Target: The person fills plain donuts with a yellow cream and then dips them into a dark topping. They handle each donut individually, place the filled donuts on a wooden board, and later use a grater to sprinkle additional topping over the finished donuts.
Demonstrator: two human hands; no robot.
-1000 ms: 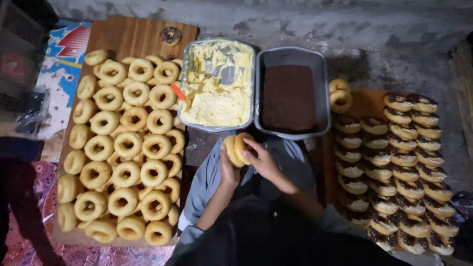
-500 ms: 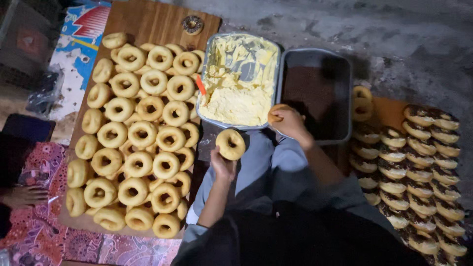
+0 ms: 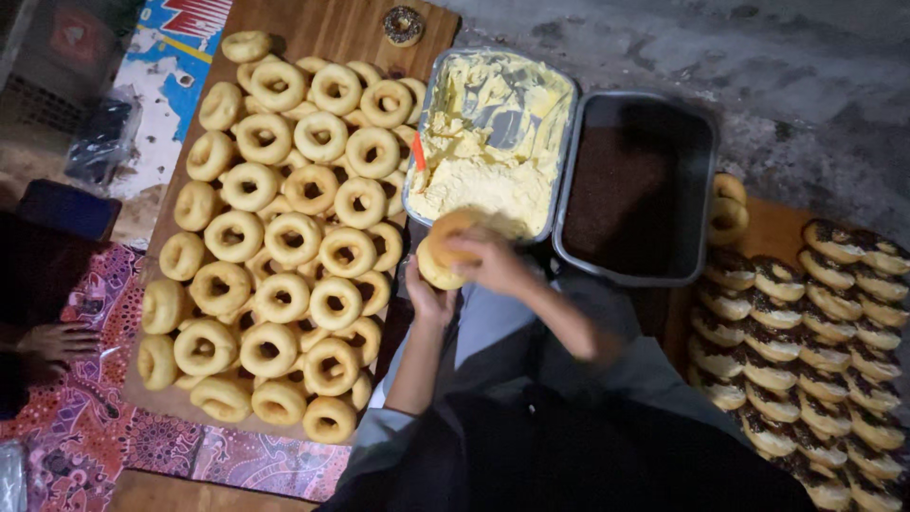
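Observation:
My left hand holds a plain ring donut from below, just in front of the metal tray of yellow cream. Over it, my right hand presses a second donut piece down onto the first; its underside is hidden. The tray of dark chocolate sprinkles stands right of the cream tray. An orange spatula handle sticks out at the cream tray's left rim.
A wooden board on the left carries several plain donuts and one chocolate-topped donut. Rows of chocolate-topped donuts fill the right. Another person's hand rests on a patterned cloth at far left.
My right hand has come back from the sprinkle tray with its donut piece and now sits over the donut in my left hand. The left hand moved slightly right.

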